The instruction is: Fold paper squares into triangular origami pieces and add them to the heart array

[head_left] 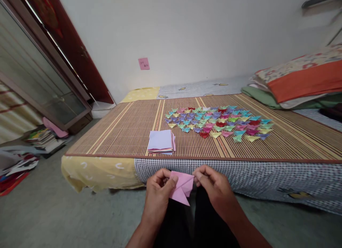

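A partly folded sheet of pink origami paper (182, 185) is held above my lap, just in front of the bed's edge. My left hand (159, 189) pinches its left side, thumb on top and fingers behind. At the upper right corner, my right hand (211, 182) grips the paper between thumb and fingertips. One pointed flap hangs down toward the bottom. On the mat ahead lies a stack of square paper (160, 140), a pale lilac sheet uppermost. To its right, several rows of small folded paper pieces (213, 121) in many colours are spread out.
A striped woven mat (120, 130) covers the bed, over yellow and checked cloth. Folded bedding (301, 79) is piled at the right. A pink note (144, 63) sticks to the wall. Books (42, 139) stand on the floor at left, near a glass-fronted cabinet (45, 63).
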Tool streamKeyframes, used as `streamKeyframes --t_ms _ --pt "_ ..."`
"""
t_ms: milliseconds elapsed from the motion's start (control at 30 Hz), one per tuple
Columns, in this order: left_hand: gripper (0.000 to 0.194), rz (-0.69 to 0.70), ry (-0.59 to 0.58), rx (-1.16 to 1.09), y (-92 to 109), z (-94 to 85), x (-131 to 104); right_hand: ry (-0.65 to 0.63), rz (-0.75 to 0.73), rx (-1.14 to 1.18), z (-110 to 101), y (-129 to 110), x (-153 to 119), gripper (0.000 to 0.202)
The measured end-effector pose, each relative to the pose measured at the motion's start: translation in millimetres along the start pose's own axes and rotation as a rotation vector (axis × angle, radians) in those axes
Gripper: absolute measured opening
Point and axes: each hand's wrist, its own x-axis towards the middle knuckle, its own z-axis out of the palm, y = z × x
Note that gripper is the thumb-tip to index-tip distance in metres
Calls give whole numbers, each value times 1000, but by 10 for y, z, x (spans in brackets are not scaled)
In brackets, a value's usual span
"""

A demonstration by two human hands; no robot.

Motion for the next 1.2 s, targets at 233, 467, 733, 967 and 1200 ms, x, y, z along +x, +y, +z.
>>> streamKeyframes --t_ms 233,467,733,967,1200 --pt "34 -60 -116 -1 12 48 -8 -220 -14 -54 64 -97 45 32" --pt "38 -68 -93 2 -30 39 -20 -84 12 -41 158 -27 44 30" --pt "34 -33 -99 27 -131 -58 -35 -46 15 -31 101 47 49 31" --pt "37 6 22 50 -22 -164 22 -79 25 -42 -16 26 95 30" --pt "36 -100 -255 156 221 -43 82 -317 57 -21 78 -120 73 26"
